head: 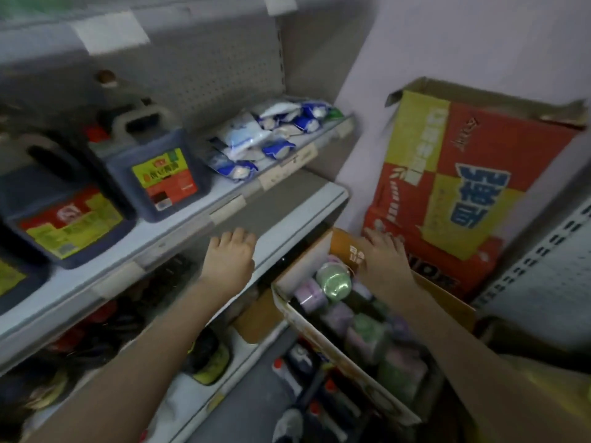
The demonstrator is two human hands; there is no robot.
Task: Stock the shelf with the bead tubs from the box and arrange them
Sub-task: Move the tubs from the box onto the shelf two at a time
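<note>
An open cardboard box (289, 310) sits at lower right, holding several bead tubs. A green tub (334, 281) lies on top at the far end, with a pale purple tub (309, 296) beside it and more green and pink tubs (367, 340) below. My right hand (383, 255) lies with spread fingers on the box's far flap (343, 244) and holds nothing. My left hand (231, 255) reaches over the front edge of the bare grey shelf (297, 199), fingers pointing inward, with nothing in it. The image is blurred.
On the shelf above stand dark jugs (160, 174) with yellow-red labels and a pile of blue-white packets (265, 135). A tall red-yellow carton (454, 187) leans on the wall behind the box. Dark goods (105, 327) fill the lower shelf. Bottles (319, 394) stand below the box.
</note>
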